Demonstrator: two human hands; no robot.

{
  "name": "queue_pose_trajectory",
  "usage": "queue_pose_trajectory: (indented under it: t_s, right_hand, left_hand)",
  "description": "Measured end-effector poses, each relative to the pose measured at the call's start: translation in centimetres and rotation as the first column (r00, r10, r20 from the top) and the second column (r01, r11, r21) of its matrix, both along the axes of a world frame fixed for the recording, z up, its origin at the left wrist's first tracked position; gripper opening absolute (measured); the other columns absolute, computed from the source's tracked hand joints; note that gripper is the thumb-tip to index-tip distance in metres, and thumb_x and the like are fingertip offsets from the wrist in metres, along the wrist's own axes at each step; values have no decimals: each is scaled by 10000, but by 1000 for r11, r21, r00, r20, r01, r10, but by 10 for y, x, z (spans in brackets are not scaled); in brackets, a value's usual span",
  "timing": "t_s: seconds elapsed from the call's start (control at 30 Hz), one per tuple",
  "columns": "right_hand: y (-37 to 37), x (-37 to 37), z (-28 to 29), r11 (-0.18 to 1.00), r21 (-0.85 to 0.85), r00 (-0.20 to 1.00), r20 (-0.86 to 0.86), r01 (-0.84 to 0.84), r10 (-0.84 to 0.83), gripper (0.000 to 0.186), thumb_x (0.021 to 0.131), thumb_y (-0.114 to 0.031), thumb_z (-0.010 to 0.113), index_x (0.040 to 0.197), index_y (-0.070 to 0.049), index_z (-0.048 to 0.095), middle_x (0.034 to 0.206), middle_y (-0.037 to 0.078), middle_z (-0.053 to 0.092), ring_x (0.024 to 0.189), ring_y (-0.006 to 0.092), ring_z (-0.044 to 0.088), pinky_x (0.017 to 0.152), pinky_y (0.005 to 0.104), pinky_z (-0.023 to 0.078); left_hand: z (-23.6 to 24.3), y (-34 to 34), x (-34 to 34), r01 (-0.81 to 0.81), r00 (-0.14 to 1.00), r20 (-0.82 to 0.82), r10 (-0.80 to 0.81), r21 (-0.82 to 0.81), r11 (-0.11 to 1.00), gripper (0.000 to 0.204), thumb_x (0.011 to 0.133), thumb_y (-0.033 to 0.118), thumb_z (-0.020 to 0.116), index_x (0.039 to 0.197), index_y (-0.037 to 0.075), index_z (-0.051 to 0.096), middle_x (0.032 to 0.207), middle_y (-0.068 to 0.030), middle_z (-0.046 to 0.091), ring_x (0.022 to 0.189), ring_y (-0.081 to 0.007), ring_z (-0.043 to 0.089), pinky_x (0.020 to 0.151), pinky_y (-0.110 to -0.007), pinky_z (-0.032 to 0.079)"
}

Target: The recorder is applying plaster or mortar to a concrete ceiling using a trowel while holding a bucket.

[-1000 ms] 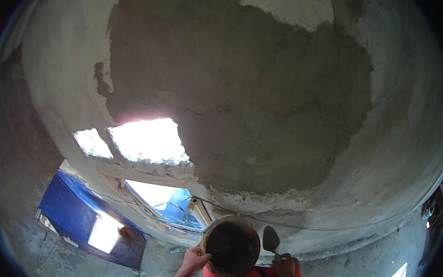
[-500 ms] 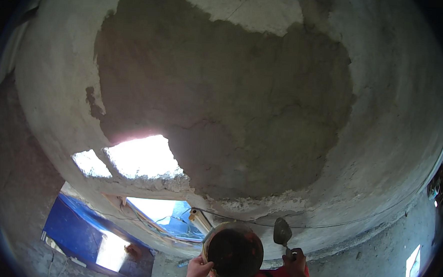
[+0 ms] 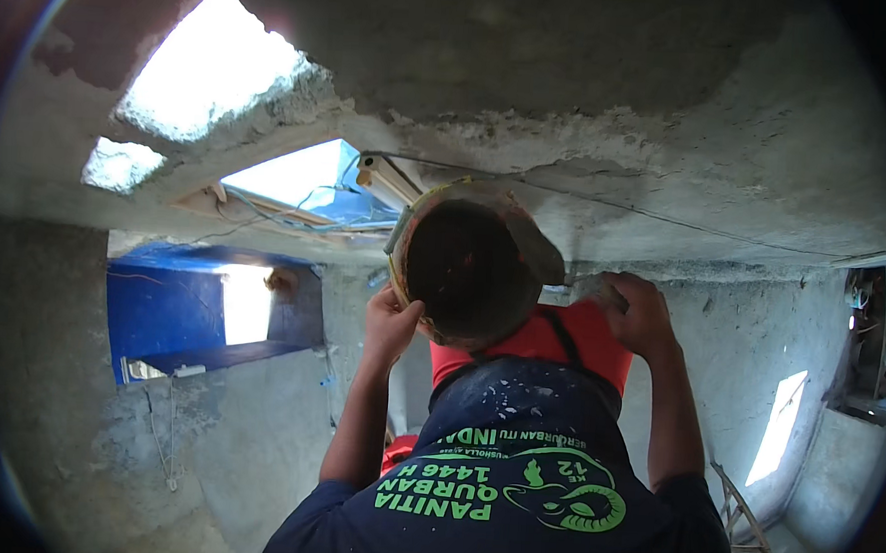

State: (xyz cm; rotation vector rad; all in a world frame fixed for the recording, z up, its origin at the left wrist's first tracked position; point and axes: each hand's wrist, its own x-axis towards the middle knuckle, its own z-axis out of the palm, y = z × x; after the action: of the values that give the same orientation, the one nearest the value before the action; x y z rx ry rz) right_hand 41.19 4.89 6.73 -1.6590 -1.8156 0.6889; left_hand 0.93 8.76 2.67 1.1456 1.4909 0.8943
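Mid-frame, the left hand (image 3: 392,326) grips a round, dark-mouthed bucket (image 3: 406,237), while the right hand (image 3: 643,313), holding a grey metal trowel (image 3: 542,250), has just brought it to the bucket's right edge, seemingly pairing the two.

"What's over at the left of the frame?"
"A blue recess (image 3: 171,307), with a pale cord (image 3: 172,482) hanging below it."
"And in the upper left?"
"A large bright opening (image 3: 208,69), a smaller one (image 3: 123,166) just beneath."
"Lower right?"
"A slatted frame (image 3: 744,511), near a bright slanted patch (image 3: 778,426) at the right."
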Motion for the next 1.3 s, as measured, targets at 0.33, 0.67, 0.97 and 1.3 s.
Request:
queue_pose_trajectory:
  t_s: [0.33,0.67,0.97,1.3]
  right_hand:
    - [44,-102,-12,867,-481,941,215,-131,262,383,845,-180,717,1201,-41,693,1051,240,732,957,414,721,851,519,577]
    - [103,-169,-20,828,-464,807,327,-317,492,210,858,-136,641,980,-76,800,982,178,771,946,322,764,823,436,616]
    - [131,-170,-11,420,-841,657,107,-341,747,318,894,-166,584,1101,-1,761,1155,203,741,1021,288,748,881,438,597]
    - [146,-150,-41,221,-784,673,-310,-581,671,408,1016,-342,570,1000,36,723,817,141,706,645,228,693,621,383,590]
  left_hand:
    - [13,-25,6,-25,999,-42,24,-26,999,195,788,-6,634,927,-104,730,1092,-109,683,954,-175,677,833,-291,522]
    - [10,-26,5,5,997,-81,-5,-6,1000,189,776,1,638,901,-116,719,1069,-124,691,939,-189,682,841,-303,526]
    - [5,-30,0,43,998,-50,-42,19,999,188,779,1,652,916,-106,723,1067,-111,684,939,-181,681,821,-309,530]
    - [4,-35,-12,43,999,20,-41,-74,996,160,837,-16,671,969,-72,743,1085,-80,683,958,-162,683,829,-296,532]
